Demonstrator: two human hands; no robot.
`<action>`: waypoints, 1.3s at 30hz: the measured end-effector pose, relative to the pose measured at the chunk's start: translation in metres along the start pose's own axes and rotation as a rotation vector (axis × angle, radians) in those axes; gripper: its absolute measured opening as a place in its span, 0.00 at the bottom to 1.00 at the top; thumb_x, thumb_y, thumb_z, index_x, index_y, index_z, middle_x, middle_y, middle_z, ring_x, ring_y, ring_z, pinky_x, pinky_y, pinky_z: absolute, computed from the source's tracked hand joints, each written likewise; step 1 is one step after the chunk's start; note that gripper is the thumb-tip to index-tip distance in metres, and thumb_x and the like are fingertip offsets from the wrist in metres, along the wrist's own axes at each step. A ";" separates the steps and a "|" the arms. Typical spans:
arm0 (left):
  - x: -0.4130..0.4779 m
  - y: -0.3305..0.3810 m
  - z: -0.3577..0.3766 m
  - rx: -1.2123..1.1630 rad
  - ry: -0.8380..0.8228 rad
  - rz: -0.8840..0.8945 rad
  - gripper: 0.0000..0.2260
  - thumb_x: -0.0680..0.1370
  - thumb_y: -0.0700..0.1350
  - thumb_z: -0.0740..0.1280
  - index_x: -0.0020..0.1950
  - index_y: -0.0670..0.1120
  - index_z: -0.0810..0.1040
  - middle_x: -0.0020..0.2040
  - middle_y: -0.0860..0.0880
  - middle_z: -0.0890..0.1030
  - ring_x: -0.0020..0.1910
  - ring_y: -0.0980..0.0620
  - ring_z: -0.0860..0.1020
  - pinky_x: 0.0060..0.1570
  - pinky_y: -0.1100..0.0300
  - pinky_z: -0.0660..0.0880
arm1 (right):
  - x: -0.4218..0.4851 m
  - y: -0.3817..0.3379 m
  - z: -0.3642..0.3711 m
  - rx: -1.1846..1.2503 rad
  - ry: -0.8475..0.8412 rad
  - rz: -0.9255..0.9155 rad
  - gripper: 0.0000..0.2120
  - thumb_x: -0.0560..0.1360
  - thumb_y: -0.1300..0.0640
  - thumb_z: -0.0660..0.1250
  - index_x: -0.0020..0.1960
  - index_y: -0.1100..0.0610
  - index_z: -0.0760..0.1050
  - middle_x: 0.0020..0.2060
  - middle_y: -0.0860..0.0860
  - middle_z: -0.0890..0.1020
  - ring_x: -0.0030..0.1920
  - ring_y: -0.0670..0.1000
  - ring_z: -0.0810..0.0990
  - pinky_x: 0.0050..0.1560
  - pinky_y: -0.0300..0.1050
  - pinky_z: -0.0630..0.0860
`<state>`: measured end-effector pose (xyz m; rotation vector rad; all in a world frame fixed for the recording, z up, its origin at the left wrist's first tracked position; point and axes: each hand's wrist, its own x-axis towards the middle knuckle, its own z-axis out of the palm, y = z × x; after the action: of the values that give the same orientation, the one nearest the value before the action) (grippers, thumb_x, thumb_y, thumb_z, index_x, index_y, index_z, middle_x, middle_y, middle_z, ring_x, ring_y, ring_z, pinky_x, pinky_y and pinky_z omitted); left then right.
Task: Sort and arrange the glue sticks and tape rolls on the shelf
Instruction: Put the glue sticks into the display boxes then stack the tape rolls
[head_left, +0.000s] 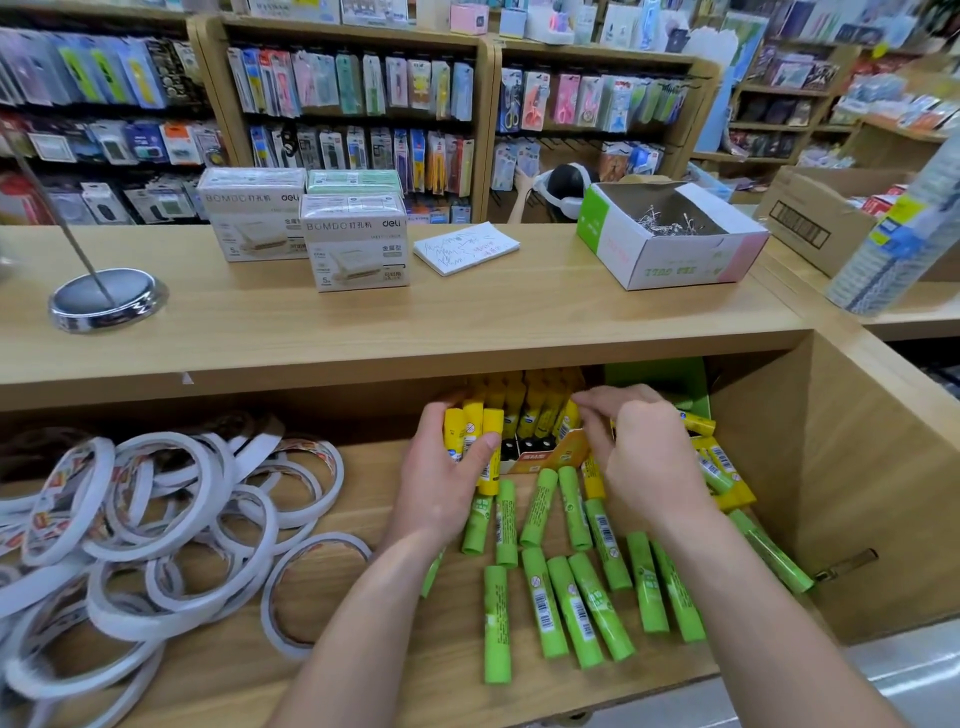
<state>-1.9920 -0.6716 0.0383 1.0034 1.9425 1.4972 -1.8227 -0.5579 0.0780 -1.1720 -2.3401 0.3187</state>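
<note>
Gripping three seemingly light, stiff yellow plastic glue sticks (493, 423) around their slippery middles, our left hand (441, 483) should squeeze evenly; whether our right hand (644, 457) holds anything, we cannot tell.

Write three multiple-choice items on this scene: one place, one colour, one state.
1. Where do the tape rolls lie?
A. top counter
B. left side of the lower shelf
C. white box
2. What colour are the loose glue sticks nearest the camera?
A. red
B. blue
C. green
3. What is the left hand doing?
A. gripping yellow glue sticks
B. lying flat
C. touching tape

Answers: 1 B, they are piled at far left. 2 C, all are green. 3 A, its thumb clamps the yellow bunch.
</note>
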 end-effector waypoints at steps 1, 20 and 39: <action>0.000 0.000 0.000 -0.002 0.001 0.003 0.12 0.78 0.50 0.71 0.58 0.51 0.72 0.44 0.57 0.80 0.41 0.67 0.77 0.37 0.71 0.70 | -0.005 0.000 0.001 -0.030 -0.011 -0.019 0.13 0.79 0.57 0.66 0.61 0.54 0.82 0.57 0.51 0.84 0.59 0.53 0.77 0.59 0.42 0.72; -0.002 0.016 0.000 -0.124 -0.105 0.114 0.15 0.75 0.48 0.75 0.57 0.59 0.75 0.46 0.57 0.83 0.44 0.59 0.80 0.47 0.62 0.77 | -0.022 -0.019 -0.005 0.148 0.030 -0.212 0.19 0.78 0.48 0.63 0.68 0.50 0.77 0.57 0.46 0.80 0.57 0.50 0.74 0.56 0.46 0.73; -0.011 0.003 -0.014 -0.185 -0.010 0.029 0.16 0.79 0.34 0.69 0.58 0.54 0.73 0.45 0.55 0.86 0.40 0.54 0.82 0.43 0.66 0.77 | -0.007 -0.007 -0.021 0.453 0.165 -0.079 0.11 0.74 0.62 0.73 0.55 0.53 0.82 0.43 0.46 0.83 0.41 0.44 0.81 0.43 0.38 0.78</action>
<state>-1.9948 -0.6885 0.0440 0.9594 1.7519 1.6504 -1.8124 -0.5681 0.0965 -0.8487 -2.0210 0.6568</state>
